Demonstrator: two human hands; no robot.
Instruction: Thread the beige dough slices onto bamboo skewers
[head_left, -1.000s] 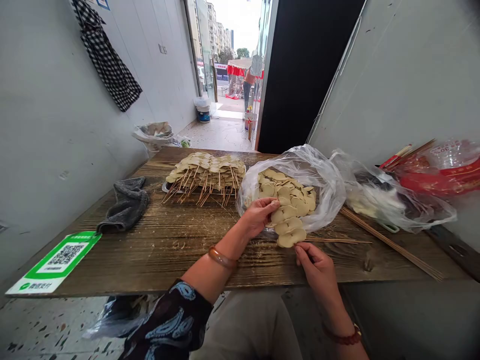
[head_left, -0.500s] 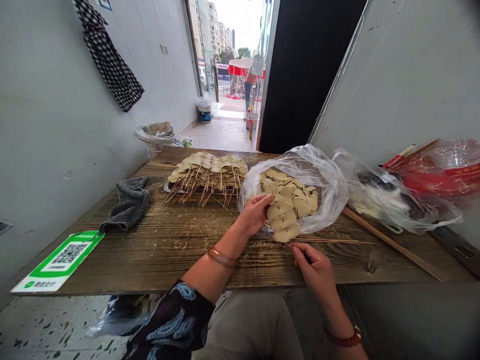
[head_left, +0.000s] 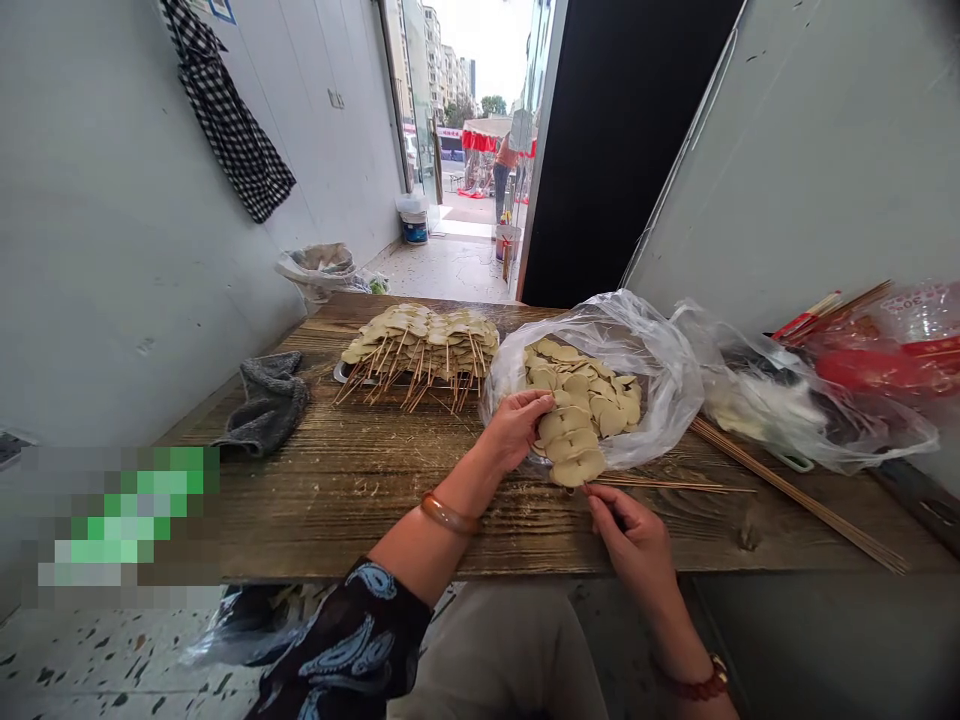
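My left hand (head_left: pixel 519 428) is closed on the upper end of a row of thin, pale-tan round slices (head_left: pixel 574 446), overlapped along a skewer. Just below them, my right hand (head_left: pixel 634 535) pinches the skewer's lower end between thumb and fingers. Most of this skewer is hidden by the slices. Behind my hands lies an open clear plastic bag (head_left: pixel 664 385) with many loose slices (head_left: pixel 611 385) of the same kind. To its left, a heap of filled skewers (head_left: pixel 420 340) rests on a metal tray, bare stick ends toward me.
Loose bamboo skewers (head_left: pixel 682 485) lie behind my right hand, and a longer bundle (head_left: pixel 810 500) runs along the table's right. A grey cloth (head_left: pixel 266 405) lies on the left. More plastic bags (head_left: pixel 787 400) crowd the right edge. A person (head_left: pixel 504 165) stands outside beyond the doorway.
The whole view has shifted slightly, so things sit a little further right. Both hands keep the same hold on the slices and skewer. The green sign at left is now pixelated.
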